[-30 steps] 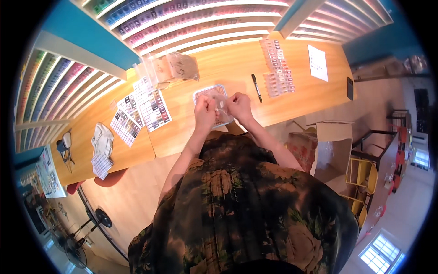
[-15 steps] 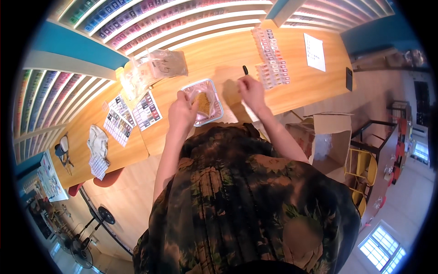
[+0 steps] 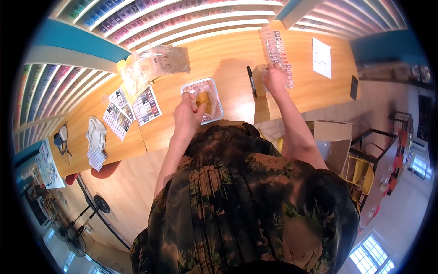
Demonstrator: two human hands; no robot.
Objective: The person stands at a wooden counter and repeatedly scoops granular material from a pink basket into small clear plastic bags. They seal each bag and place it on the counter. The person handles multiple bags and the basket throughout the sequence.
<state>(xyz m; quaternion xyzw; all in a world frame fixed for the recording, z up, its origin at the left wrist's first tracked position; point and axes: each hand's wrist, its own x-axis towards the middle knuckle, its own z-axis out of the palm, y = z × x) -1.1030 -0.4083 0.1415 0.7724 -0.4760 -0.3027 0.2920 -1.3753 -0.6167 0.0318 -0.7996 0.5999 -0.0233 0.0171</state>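
My left hand (image 3: 188, 112) is closed on the edge of a clear plastic bag (image 3: 199, 91) of small golden-yellow grains. The bag lies in a shallow tray with a pale blue rim (image 3: 221, 104), close against my body. Over to the right, my right hand (image 3: 276, 80) reaches the near part of the rows of small clear boxes (image 3: 274, 48) with pale labels. Its fingers are bent inward at the boxes; whatever is between them is too small to make out. A black marker (image 3: 252, 82) lies on the table between my hands.
Large clear plastic bags (image 3: 157, 64) lie behind the tray, with printed colour charts (image 3: 147, 106) nearer. A grey cloth (image 3: 96, 137) is at far left. A white sheet (image 3: 321, 57) and a phone (image 3: 354, 87) lie at right. An opened cardboard box (image 3: 335, 137) stands below the table edge.
My right hand has moved right, from above the marker to the rows of small boxes, uncovering the marker. My left hand stays at the bag, slightly lower on it.
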